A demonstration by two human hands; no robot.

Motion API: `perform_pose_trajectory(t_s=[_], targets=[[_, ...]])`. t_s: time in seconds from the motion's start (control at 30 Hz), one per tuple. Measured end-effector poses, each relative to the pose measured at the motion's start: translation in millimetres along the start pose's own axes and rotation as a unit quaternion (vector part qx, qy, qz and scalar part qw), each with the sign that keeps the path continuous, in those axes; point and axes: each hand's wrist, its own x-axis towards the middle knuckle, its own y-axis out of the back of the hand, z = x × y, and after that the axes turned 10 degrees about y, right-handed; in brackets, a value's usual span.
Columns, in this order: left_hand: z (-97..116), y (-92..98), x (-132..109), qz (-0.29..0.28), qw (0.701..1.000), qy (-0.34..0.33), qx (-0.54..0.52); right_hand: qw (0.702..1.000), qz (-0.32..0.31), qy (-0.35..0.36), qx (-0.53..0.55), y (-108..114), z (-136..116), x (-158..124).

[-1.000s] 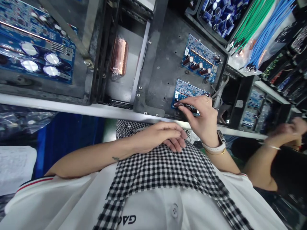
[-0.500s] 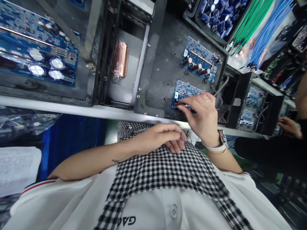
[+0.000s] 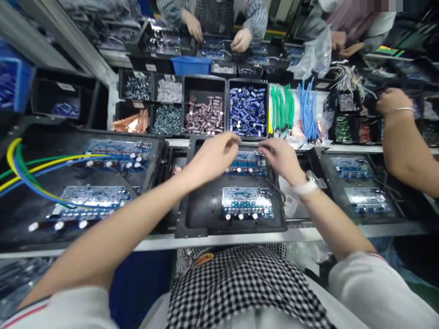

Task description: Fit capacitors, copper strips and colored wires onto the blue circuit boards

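Observation:
My left hand [image 3: 216,154] is over the back of the middle black tray [image 3: 202,205], just in front of the bins. Its fingers are bent and blurred, so I cannot make out whether they hold anything. My right hand [image 3: 284,159] hovers to its right with thumb and fingers apart, and nothing shows between them. Beneath and between the hands is the rear blue circuit board [image 3: 247,160], partly covered by my left hand. Nearer to me lies the front circuit board [image 3: 247,201], with several round-topped capacitors [image 3: 241,216] along its near edge.
Behind the hands stand bins of blue capacitors [image 3: 247,109] and brown capacitors [image 3: 205,114], beside green wires [image 3: 281,107] and blue wires [image 3: 308,109]. Another tray [image 3: 77,176] with coloured wires is left. A co-worker's arm [image 3: 404,137] reaches in at right; other people work opposite.
The view has tilted up to show the bins. My left hand has left my lap and moved forward over the tray. My right hand has come off the front board and moved farther back.

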Motion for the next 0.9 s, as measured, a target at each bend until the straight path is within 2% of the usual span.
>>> perform_pose_trajectory(t_s=[0.07,0.13,0.2,0.27,0.33,0.43,0.53,0.6,0.7,0.8,0.9], targets=[[-1.7,-25.2,79.5,0.053,0.991,-0.005,0.123,0.997,-0.028,-0.066,-0.017,-13.5,48.0,25.4],[-10.2,-55.0,145.3,0.069,0.977,0.036,0.201,0.996,-0.041,-0.074,-0.011,-31.2,79.0,45.1],[-20.4,-80.7,189.5,0.073,0.963,0.051,0.253,0.997,-0.044,-0.066,-0.001,-48.9,94.2,58.3],[-28.2,-97.9,214.6,0.093,0.951,0.06,0.288,0.997,-0.04,-0.065,0.007,-63.4,100.4,66.7],[-31.6,-106.4,228.6,0.133,0.938,0.055,0.314,0.997,-0.032,-0.074,0.016,-73.3,104.4,72.8],[-29.5,-108.0,242.7,0.178,0.923,0.033,0.34,0.995,-0.024,-0.086,0.036,-77.1,112.3,80.0],[-25.8,-104.9,254.1,0.171,0.923,0.024,0.345,0.994,-0.02,-0.082,0.062,-66.1,119.3,80.1],[-26.5,-102.8,260.2,0.145,0.935,0.017,0.323,0.992,0.006,-0.081,0.092,-51.2,118.1,71.3],[-33.1,-98.3,267.0,0.107,0.959,0.005,0.264,0.979,0.026,-0.073,0.189,-22.2,99.2,42.2],[-39.5,-88.2,272.9,0.102,0.972,0.013,0.21,0.96,-0.038,-0.044,0.273,3.7,64.5,3.3],[-36.8,-76.7,279.0,0.137,0.976,0.042,0.166,0.971,-0.105,-0.004,0.216,13.7,35.6,-26.2]])
